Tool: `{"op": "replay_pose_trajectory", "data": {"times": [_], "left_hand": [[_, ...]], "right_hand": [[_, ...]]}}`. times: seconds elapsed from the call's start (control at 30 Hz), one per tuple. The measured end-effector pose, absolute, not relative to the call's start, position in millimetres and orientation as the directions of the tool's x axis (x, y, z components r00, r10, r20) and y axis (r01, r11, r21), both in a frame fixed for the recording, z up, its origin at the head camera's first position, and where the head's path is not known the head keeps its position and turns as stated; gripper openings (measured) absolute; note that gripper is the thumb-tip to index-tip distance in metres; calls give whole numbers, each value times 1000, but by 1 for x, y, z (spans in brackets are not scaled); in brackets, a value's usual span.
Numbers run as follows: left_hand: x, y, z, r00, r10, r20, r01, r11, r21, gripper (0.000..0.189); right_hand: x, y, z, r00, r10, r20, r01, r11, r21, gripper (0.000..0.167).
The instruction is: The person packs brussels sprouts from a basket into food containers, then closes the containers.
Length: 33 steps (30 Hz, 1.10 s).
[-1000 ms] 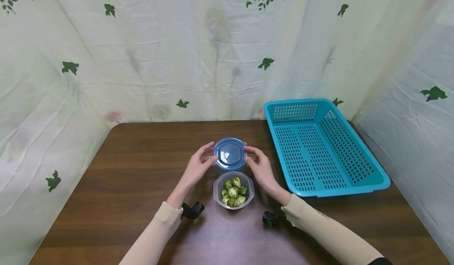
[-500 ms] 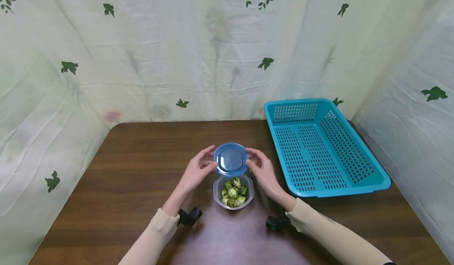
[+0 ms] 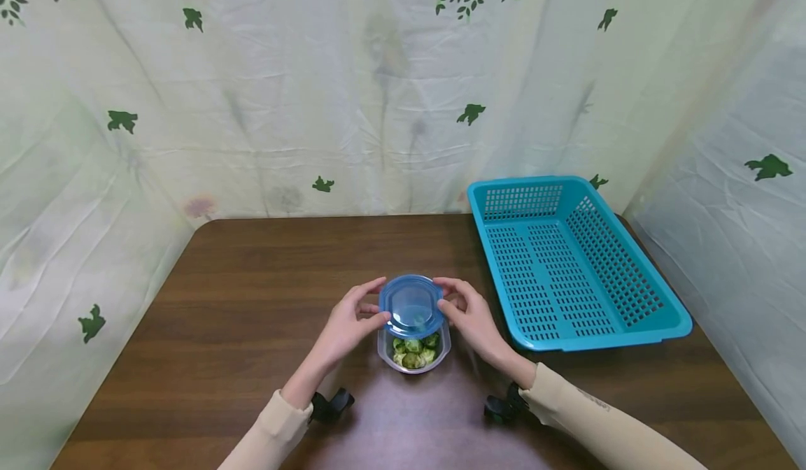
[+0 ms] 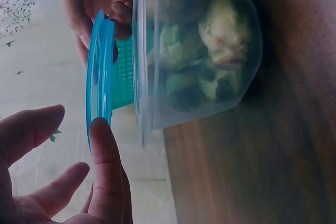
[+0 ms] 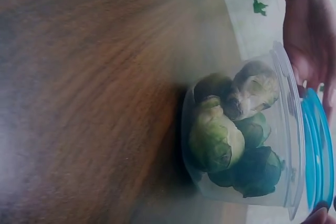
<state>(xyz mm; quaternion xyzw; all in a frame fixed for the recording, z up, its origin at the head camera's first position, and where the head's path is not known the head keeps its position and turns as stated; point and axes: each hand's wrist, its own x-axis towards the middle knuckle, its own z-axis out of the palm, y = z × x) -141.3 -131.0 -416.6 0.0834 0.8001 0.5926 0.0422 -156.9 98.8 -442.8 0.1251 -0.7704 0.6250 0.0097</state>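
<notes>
A round, see-through blue lid [image 3: 412,308] is held between both hands above a clear plastic container [image 3: 385,355]. Several Brussels sprouts [image 3: 413,360] lie in the container, the far ones covered by the lid in the head view. My left hand [image 3: 348,321] pinches the lid's left edge, thumb in front and fingers behind. Its opposite edge is pinched by my right hand [image 3: 471,321]. A gap shows between the lid [image 4: 100,72] and the container's rim [image 4: 142,66] in the left wrist view. The right wrist view has the sprouts [image 5: 215,142] through the container wall.
To the right on the brown wooden table [image 3: 264,267] stands a blue perforated plastic basket [image 3: 567,274], close to the right forearm. A pale curtain with leaf prints [image 3: 290,92] hangs behind the table and along its sides.
Both hands have brought the lid toward the person, from behind the container to over its far half. The container and basket stay in place.
</notes>
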Motion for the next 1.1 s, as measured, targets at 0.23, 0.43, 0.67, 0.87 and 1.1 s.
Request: {"op": "replay_pose_trajectory", "data": {"times": [0.23,0.43,0.67,0.87,1.1], "left_hand": [[-129,-130,-421,-984,181,8,69,335,940,57],[-121,-129,-423,-976,215,17,100,381,919,59],[-115,-129,-424,-970,239,33,137,430,892,57],[-113,-131,-424,-970,240,46,158,473,867,55],[-113,-135,-425,-958,285,24,173,510,843,58]], "right_hand": [[-148,104,-443,-960,-243,140,-200,243,-949,35],[-144,107,-444,-957,-265,115,-197,305,-932,35],[-142,107,-443,-945,-303,122,-244,407,-880,33],[-141,109,-443,-928,-353,121,-275,426,-862,36],[-139,115,-450,-901,-426,83,-253,359,-898,43]]}}
